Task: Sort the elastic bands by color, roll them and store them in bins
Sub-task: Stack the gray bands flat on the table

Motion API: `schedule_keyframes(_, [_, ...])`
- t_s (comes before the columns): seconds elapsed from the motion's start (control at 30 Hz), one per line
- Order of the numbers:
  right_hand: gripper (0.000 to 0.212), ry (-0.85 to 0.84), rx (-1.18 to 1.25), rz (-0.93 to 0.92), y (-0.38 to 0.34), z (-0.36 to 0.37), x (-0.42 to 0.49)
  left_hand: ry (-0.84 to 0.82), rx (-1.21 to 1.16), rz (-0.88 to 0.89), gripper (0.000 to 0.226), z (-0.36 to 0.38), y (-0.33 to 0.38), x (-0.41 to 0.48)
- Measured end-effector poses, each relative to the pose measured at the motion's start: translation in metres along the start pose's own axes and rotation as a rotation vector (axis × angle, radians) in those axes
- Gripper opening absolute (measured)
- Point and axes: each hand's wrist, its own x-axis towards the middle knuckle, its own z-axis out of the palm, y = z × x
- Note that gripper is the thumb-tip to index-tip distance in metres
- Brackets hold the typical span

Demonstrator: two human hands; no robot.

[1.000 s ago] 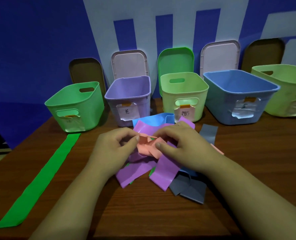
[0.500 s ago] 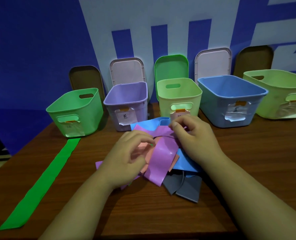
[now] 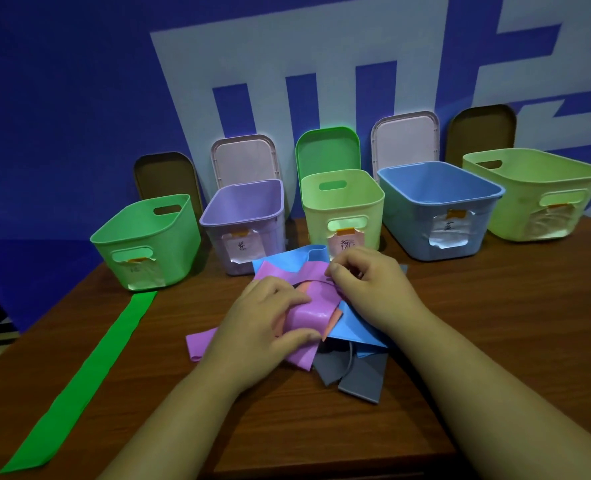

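A heap of flat elastic bands is lying on the brown wood-grain worktop (image 3: 494,323), and both bare hands are working at its top. The left hand (image 3: 259,327) is resting on the heap's left side, its grip clamped on a fold of the glossy purple elastic band (image 3: 313,315), with the fingers curling over the fold and the thumb pressing in from beneath. The right hand (image 3: 370,285) is hovering over the heap's far right side, its thumb and curled fingers pinching together on the upper edge of the same purple band, so the band is stretching between the two grips. A salmon-pink elastic band (image 3: 335,318) is peeking out under the purple fold, a sky-blue elastic band (image 3: 351,329) is lying below it, and a slate-grey elastic band (image 3: 359,379) is sticking out at the heap's near edge. Well to the left of the heap, a long bright green elastic band (image 3: 89,372) is lying flat and apart. Behind the heap five open plastic bins are standing in a row: a mint-green bin (image 3: 148,244), a lilac bin (image 3: 249,216), a pale yellow-green bin (image 3: 342,206), a blue bin (image 3: 453,216) and a larger yellow-green bin (image 3: 543,195).
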Motion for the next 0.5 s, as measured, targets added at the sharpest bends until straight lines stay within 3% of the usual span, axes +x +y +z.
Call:
schedule_keyframes(0.33, [0.015, -0.113, -0.122, -0.047, 0.0073, 0.0063, 0.0032, 0.051, -0.196, -0.047, 0.039, -0.0026, -0.009, -0.0029])
schedule_keyframes(0.5, [0.015, -0.002, -0.067, -0.01, 0.0037, -0.0008, 0.0032, -0.033, -0.25, -0.039, 0.038, -0.0038, -0.0094, -0.0074])
